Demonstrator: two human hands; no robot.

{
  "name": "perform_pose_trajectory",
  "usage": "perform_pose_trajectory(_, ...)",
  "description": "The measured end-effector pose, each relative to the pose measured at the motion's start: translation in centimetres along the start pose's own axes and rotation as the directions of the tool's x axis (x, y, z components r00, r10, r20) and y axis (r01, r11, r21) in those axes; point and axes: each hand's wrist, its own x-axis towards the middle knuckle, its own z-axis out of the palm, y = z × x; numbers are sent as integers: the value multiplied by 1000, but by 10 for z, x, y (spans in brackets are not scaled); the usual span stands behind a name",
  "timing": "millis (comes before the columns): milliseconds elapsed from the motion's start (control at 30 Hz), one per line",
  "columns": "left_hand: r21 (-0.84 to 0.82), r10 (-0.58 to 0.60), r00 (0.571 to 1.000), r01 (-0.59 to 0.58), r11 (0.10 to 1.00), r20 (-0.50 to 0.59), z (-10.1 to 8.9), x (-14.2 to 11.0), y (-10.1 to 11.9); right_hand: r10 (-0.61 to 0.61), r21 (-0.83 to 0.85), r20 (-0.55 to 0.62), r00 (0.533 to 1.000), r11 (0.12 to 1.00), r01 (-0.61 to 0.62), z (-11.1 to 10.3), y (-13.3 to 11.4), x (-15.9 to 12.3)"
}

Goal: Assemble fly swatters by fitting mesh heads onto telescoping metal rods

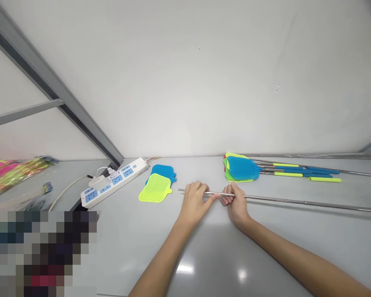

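A long thin metal telescopic rod lies across the front of me and runs out past the right edge. My left hand pinches it near its narrow left tip. My right hand is wrapped round the same rod a little further right. Left of my hands are loose fly swatter heads: a yellow-green one on top of blue ones. Behind my right hand, assembled fly swatters with blue, yellow-green and red heads lie stacked, their handles pointing right.
A white power strip with plugs in it lies at the left, beside a grey metal frame post. Plastic-wrapped colourful goods sit far left. A yellow-green tube and further metal rods lie along the wall at right.
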Motion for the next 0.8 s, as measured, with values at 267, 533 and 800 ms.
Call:
perform_pose_trajectory(267, -31, -5, 1000, 5, 1000, -4, -33, 7, -21, 47, 66, -32, 998, 997, -45, 5, -6, 0)
perform_pose_trajectory(533, -13, -6, 981, 8, 1000, 194, -44, 5, -26, 38, 53, -19, 999, 998, -37, 3, -6, -1)
perform_pose_trajectory(800, 161, 65, 980, -96, 982, 188, -42, 1, -9, 38, 87, 14, 999, 995, -39, 4, -10, -6)
